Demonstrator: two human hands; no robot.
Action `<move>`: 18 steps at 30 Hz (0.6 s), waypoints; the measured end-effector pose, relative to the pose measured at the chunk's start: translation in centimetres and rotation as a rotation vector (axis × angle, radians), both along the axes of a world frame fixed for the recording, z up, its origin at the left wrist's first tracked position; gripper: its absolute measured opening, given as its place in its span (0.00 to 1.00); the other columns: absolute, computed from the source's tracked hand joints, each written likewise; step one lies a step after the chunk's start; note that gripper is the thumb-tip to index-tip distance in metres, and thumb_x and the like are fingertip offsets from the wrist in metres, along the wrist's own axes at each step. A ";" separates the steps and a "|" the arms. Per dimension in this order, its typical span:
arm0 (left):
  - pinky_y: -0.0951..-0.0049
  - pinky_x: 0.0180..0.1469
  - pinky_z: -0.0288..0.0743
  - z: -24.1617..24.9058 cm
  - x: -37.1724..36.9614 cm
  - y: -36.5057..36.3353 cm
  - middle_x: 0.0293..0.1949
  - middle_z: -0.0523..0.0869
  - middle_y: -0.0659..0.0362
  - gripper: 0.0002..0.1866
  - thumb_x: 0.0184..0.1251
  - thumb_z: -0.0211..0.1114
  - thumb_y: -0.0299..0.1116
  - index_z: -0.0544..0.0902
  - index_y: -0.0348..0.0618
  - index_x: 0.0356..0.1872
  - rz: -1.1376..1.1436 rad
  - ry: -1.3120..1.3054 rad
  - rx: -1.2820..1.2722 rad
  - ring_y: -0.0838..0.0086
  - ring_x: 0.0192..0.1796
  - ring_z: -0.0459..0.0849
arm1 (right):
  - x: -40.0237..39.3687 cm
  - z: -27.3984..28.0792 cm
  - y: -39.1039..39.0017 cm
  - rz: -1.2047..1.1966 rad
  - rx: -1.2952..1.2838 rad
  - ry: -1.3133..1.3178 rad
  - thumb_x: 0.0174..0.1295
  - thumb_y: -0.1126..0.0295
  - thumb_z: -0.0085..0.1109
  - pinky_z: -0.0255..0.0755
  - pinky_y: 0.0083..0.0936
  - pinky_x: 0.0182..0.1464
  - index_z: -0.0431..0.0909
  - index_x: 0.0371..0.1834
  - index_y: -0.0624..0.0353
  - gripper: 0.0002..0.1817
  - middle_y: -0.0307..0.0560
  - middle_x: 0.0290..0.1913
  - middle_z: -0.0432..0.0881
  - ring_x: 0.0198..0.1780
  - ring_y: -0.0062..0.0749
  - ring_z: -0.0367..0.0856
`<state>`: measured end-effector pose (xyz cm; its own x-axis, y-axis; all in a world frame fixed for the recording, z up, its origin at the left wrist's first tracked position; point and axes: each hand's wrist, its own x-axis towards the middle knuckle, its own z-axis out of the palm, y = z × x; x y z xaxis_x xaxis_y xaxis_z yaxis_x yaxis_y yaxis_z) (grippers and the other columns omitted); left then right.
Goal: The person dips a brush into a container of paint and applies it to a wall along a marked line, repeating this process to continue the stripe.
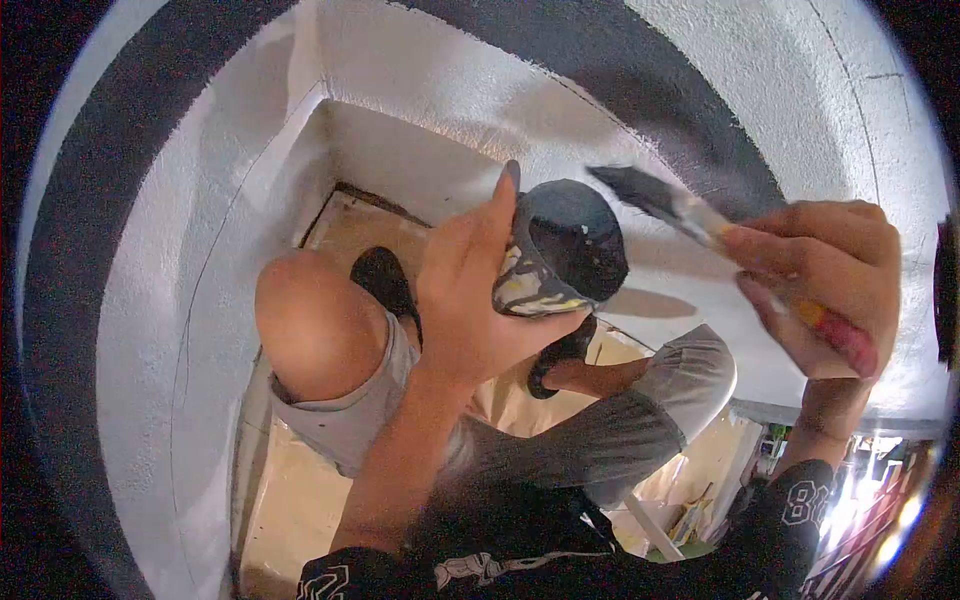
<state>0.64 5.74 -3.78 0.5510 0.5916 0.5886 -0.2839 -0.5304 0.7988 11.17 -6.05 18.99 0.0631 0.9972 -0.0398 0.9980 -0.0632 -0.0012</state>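
My left hand (465, 300) is wrapped round a paint-smeared cup (545, 285), its thumb or finger reaching up along the side. Dark paint (575, 235) coats the inside of the cup, whose mouth tips toward me. To the right, my right hand (825, 270) grips a paintbrush (700, 222) by its handle. The brush's bristles are dark with paint and point left, up beside the cup's rim and apart from it. Behind the brush is a white wall with a broad dark painted band (640, 60).
A second dark band (60, 250) curves down the white wall at left, with thin pencil lines near it. My bent knees (320, 320) are below my hands, over a brown-covered floor (290, 500). A ledge-like white block (410, 150) stands ahead. Railings (870, 530) are at lower right.
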 end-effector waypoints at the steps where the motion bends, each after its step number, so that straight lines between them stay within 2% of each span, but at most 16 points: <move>1: 0.60 0.48 0.71 -0.2 0.0 0.0 0.41 0.81 0.51 0.52 0.26 0.81 0.38 0.70 0.35 0.63 0.003 0.022 -0.020 0.56 0.41 0.79 | 0.1 0.4 -0.3 -0.051 0.043 0.007 0.41 0.73 0.67 0.72 0.28 0.28 0.83 0.33 0.62 0.13 0.50 0.29 0.83 0.24 0.37 0.81; 3: 0.60 0.48 0.71 -0.3 0.0 0.1 0.41 0.81 0.50 0.52 0.26 0.81 0.38 0.70 0.35 0.64 0.021 0.036 -0.033 0.56 0.41 0.80 | 0.6 1.3 -0.7 -0.100 0.073 0.014 0.41 0.72 0.67 0.72 0.28 0.30 0.83 0.33 0.62 0.13 0.50 0.30 0.84 0.26 0.37 0.81; 5: 0.60 0.48 0.71 -0.4 0.1 0.1 0.41 0.81 0.50 0.53 0.26 0.81 0.38 0.69 0.35 0.64 0.033 0.048 -0.042 0.55 0.42 0.80 | 1.0 2.5 -0.5 -0.036 -0.025 -0.404 0.43 0.71 0.67 0.70 0.28 0.33 0.84 0.35 0.62 0.13 0.49 0.33 0.84 0.30 0.36 0.82; 6: 0.60 0.48 0.71 -0.5 0.2 0.2 0.41 0.81 0.49 0.53 0.26 0.81 0.38 0.69 0.35 0.64 0.050 0.050 -0.053 0.55 0.43 0.80 | 2.1 3.0 0.0 -0.036 -0.062 -0.252 0.47 0.73 0.66 0.73 0.26 0.36 0.83 0.38 0.63 0.13 0.50 0.36 0.84 0.35 0.34 0.83; 7: 0.60 0.49 0.71 -0.6 0.2 0.2 0.41 0.81 0.49 0.53 0.25 0.81 0.38 0.69 0.35 0.64 0.067 0.053 -0.062 0.55 0.44 0.80 | 2.8 3.0 0.6 -0.034 -0.069 -0.253 0.47 0.73 0.66 0.73 0.26 0.36 0.83 0.38 0.63 0.13 0.50 0.36 0.84 0.35 0.34 0.83; 10: 0.60 0.50 0.71 -0.8 0.1 0.3 0.42 0.81 0.49 0.54 0.25 0.81 0.38 0.69 0.35 0.64 0.085 0.061 -0.070 0.54 0.44 0.80 | 4.4 2.7 2.4 -0.084 -0.055 -0.094 0.55 0.80 0.62 0.75 0.23 0.49 0.81 0.41 0.67 0.10 0.50 0.38 0.84 0.43 0.34 0.84; 11: 0.60 0.50 0.71 -0.8 0.1 0.4 0.42 0.81 0.49 0.54 0.25 0.81 0.38 0.69 0.35 0.64 0.085 0.063 -0.071 0.54 0.44 0.80 | 5.2 2.3 2.9 -0.083 -0.057 -0.093 0.55 0.80 0.62 0.75 0.23 0.49 0.81 0.41 0.67 0.10 0.50 0.38 0.84 0.43 0.34 0.84; 13: 0.59 0.50 0.71 -0.9 0.0 0.5 0.42 0.81 0.49 0.54 0.25 0.82 0.38 0.69 0.35 0.64 0.074 0.078 -0.077 0.54 0.45 0.80 | 6.9 1.2 3.6 0.069 0.085 0.048 0.55 0.81 0.62 0.76 0.24 0.49 0.81 0.42 0.68 0.10 0.51 0.40 0.84 0.44 0.33 0.83; 14: 0.59 0.50 0.71 -0.9 -0.1 0.6 0.42 0.81 0.49 0.54 0.25 0.82 0.38 0.69 0.35 0.64 0.074 0.081 -0.080 0.54 0.45 0.80 | 6.7 2.4 4.5 0.027 -0.123 -0.130 0.55 0.80 0.64 0.76 0.24 0.50 0.81 0.43 0.67 0.11 0.52 0.42 0.83 0.45 0.34 0.83; 16: 0.63 0.49 0.77 -0.9 -0.2 1.0 0.44 0.82 0.46 0.56 0.28 0.84 0.43 0.67 0.34 0.65 0.095 0.103 0.005 0.56 0.44 0.84 | 7.6 1.9 5.8 0.104 -0.129 -0.090 0.54 0.80 0.64 0.76 0.25 0.50 0.80 0.44 0.66 0.13 0.51 0.44 0.83 0.46 0.33 0.82; 18: 0.63 0.50 0.77 -0.7 -0.4 1.1 0.45 0.82 0.46 0.55 0.28 0.84 0.43 0.67 0.34 0.65 0.097 0.121 -0.006 0.56 0.45 0.84 | 6.2 1.4 7.6 0.181 -0.135 -0.052 0.54 0.80 0.65 0.76 0.25 0.50 0.79 0.46 0.65 0.15 0.51 0.46 0.82 0.46 0.33 0.82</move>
